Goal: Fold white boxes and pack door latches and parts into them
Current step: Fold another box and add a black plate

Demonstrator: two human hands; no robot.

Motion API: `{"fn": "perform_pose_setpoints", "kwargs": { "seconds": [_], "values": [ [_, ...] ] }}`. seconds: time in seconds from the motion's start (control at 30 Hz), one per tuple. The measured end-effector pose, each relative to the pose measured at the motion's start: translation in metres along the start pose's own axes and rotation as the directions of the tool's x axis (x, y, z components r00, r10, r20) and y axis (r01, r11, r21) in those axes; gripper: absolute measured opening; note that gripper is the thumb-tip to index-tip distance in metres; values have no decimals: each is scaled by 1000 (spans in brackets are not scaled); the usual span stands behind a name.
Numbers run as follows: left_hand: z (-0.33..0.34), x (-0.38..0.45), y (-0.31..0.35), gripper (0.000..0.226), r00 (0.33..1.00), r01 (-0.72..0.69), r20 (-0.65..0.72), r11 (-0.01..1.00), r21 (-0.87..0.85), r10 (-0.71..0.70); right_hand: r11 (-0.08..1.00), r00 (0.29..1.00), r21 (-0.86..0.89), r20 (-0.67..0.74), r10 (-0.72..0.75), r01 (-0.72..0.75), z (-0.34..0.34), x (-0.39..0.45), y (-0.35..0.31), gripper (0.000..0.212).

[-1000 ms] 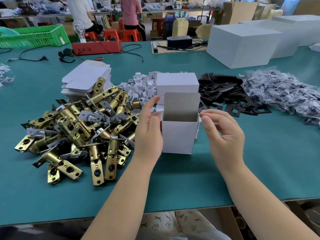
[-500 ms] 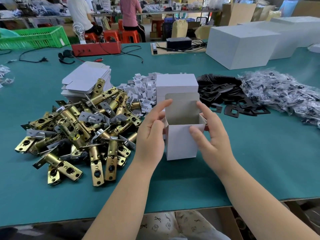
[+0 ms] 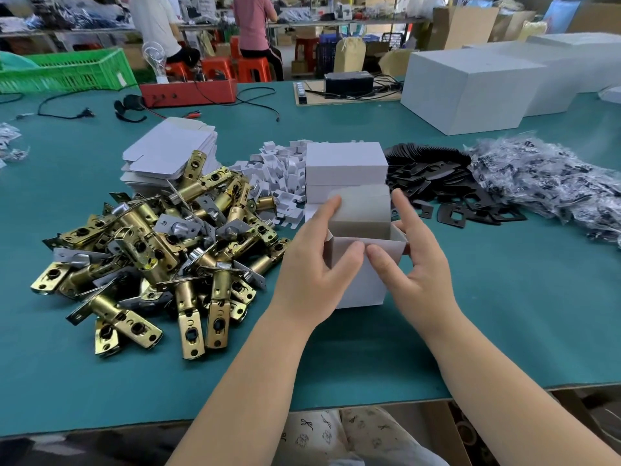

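A small white box [image 3: 364, 285] stands upright on the green table in front of me, its top open and its back lid flap [image 3: 361, 210] sticking up. My left hand [image 3: 314, 270] grips the box's left side, thumb on the front wall and a fingertip on the flap's left edge. My right hand [image 3: 415, 264] holds the right side, thumb on the front wall, forefinger raised beside the flap. A heap of brass door latches [image 3: 158, 253] lies to the left. Flat white box blanks [image 3: 169, 156] are stacked behind the heap.
Closed small white boxes [image 3: 346, 169] are stacked just behind the open one. White card inserts [image 3: 279, 173] lie to their left, black strike plates [image 3: 447, 193] and bagged parts [image 3: 551, 186] to the right. Large white cartons [image 3: 467, 92] stand far right. The table edge [image 3: 302, 408] runs near me.
Both hands closed in on the box: thumbs moved onto its front wall and met near the middle. The left fingertip rose to the lid flap.
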State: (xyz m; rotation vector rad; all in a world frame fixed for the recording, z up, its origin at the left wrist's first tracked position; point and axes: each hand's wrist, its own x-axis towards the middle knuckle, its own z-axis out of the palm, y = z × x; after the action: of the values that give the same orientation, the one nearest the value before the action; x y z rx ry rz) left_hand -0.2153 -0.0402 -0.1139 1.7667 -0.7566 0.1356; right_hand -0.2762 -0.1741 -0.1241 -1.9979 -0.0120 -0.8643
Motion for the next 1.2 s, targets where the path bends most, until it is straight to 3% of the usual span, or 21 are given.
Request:
{"fn": "perform_pose_setpoints", "kwargs": {
  "seconds": [0.4,0.67,0.93,1.2],
  "values": [
    [6,-2,1,55,984,-41,-156,964,262,84,988,996,-141,-58,-74,65,3,1,2,48],
    [6,-2,2,52,993,-34,-108,982,187,54,989,996,-139,-71,-55,45,4,-1,2,39],
    [8,-2,5,56,984,-49,-155,968,246,89,998,999,-43,2,44,-43,3,-2,3,36],
    [9,-4,-1,44,995,-13,-95,998,68,19,998,997,-29,38,64,-63,2,-2,4,37]
  ]
}}
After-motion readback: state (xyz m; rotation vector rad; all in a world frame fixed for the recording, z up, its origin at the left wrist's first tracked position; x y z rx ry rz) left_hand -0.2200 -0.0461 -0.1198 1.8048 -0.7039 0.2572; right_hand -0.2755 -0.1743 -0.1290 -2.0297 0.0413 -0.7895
